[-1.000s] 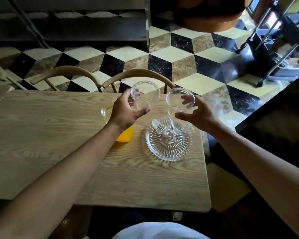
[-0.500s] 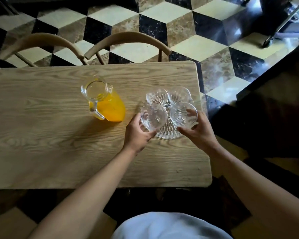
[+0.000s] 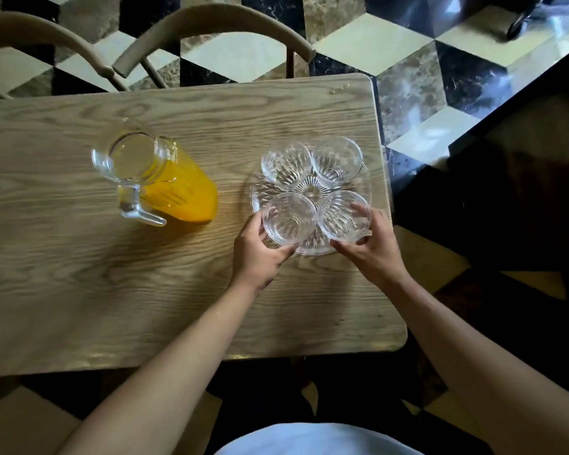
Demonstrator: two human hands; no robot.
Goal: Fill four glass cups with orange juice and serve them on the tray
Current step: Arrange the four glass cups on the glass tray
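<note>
Since the earlier frames, both near cups are now sitting on the tray, having been held raised beyond the bench a second ago. At left, a clear glass pitcher (image 3: 145,178) with a moulded handle is standing on the bench (image 3: 79,274), holding opaque orange juice (image 3: 184,195) in its lower part. Right of it, the left hand (image 3: 260,254) is curling thumb and fingers around the near-left cup (image 3: 289,217), a ribbed, round, empty glass. A circular pressed-glass tray (image 3: 312,192) with radiating ridges is carrying all four cups in a square cluster; the far-left cup (image 3: 285,165) and far-right cup (image 3: 337,161) are standing untouched. The right hand (image 3: 372,251) is gripping the near-right cup (image 3: 344,215) in the same way. Pale, strongly grained wood with rounded corners is forming the bench top. Two bentwood chair backs (image 3: 211,27) are curving beyond its far edge, over a floor (image 3: 408,37) of polished black, cream and brown marble rhombi.
</note>
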